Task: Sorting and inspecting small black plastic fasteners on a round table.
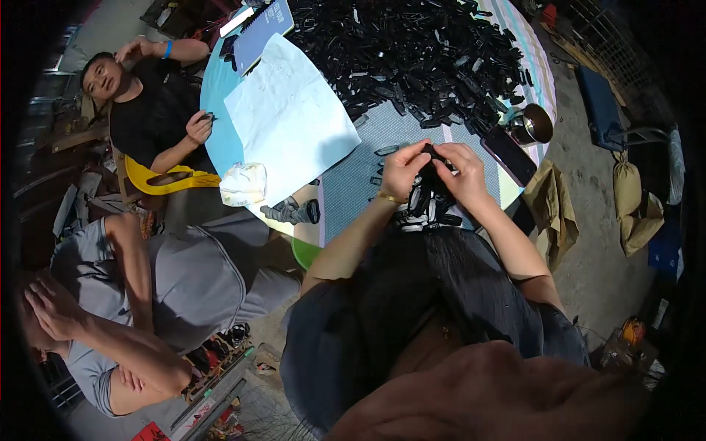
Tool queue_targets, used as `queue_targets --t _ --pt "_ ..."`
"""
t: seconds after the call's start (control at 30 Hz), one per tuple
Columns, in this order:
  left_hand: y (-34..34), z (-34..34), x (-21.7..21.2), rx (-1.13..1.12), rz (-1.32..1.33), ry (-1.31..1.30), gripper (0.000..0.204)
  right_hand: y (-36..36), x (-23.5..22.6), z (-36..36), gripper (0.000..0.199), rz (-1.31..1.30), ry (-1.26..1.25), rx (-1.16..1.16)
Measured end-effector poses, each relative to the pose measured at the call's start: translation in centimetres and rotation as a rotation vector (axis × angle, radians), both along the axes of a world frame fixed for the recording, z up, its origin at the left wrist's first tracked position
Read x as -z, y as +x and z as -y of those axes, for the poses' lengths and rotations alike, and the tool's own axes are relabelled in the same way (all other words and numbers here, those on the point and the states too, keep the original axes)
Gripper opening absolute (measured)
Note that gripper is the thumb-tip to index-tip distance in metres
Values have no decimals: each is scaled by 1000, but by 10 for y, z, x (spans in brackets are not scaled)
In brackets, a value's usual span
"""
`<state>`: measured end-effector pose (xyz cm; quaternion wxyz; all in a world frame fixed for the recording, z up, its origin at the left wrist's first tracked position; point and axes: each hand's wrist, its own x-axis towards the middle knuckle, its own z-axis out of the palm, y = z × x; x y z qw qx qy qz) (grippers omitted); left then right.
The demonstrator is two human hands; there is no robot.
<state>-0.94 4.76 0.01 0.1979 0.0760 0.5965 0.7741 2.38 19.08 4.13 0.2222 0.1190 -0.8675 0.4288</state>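
Observation:
My left hand [403,167] and my right hand [462,170] meet over the near edge of a round table [346,192], both pinching one small black plastic part [432,156] between the fingertips. A gold bracelet sits on my left wrist. Below my hands lies a small heap of the same black parts [426,207]. A large pile of black parts [419,55] covers the far half of the table.
A big white paper sheet [290,117] and a blue notebook [262,31] lie at the table's left. A black phone [509,154] and a metal bowl [535,123] sit right. Two other people sit at left; one holds a small part. Sacks lie on the floor at right.

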Motion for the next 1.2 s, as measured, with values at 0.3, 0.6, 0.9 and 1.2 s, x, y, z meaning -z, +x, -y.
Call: queue_targets --t 0.3,0.6,0.9,1.2 --pt "2 6 -7 13 -90 -86 23 6 27 -4 27 607 -544 -63" --pt "-12 18 -11 129 -122 -133 24 2 29 -4 23 545 -236 -69" --pt "-46 27 3 469 -543 -1051 24 -134 46 -74 21 256 411 165" --pt "-79 -54 49 48 -930 -1025 22 -204 82 -84 14 172 960 288"
